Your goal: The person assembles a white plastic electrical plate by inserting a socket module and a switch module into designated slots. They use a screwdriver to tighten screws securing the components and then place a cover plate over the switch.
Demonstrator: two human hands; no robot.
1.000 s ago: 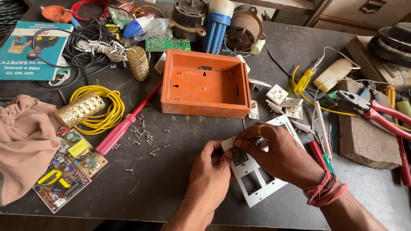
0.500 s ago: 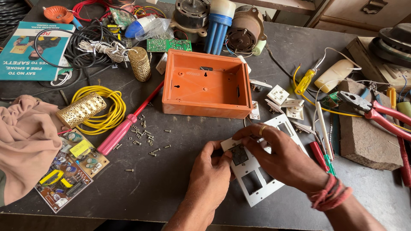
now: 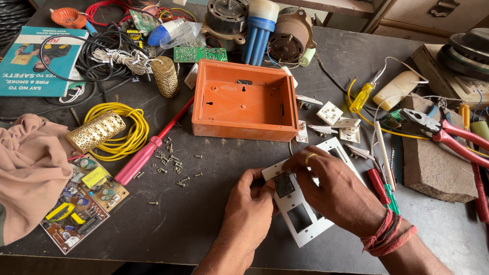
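On dark bench: left hand (image 3: 250, 202) and right hand (image 3: 336, 189) pinch white switch plate (image 3: 301, 216), long axis diagonal, apparently flat; orange box (image 3: 243, 102) beyond

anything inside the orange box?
The orange box looks empty: bare floor with moulded holes and a dark slot at the back wall. Its near wall hides the front strip of the floor.

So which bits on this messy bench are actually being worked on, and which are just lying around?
In hand: white switch plate, dark insert, left hand, right hand.

Lying about: orange box, pink screwdriver, loose screws, yellow wire, red pliers, pink cloth.
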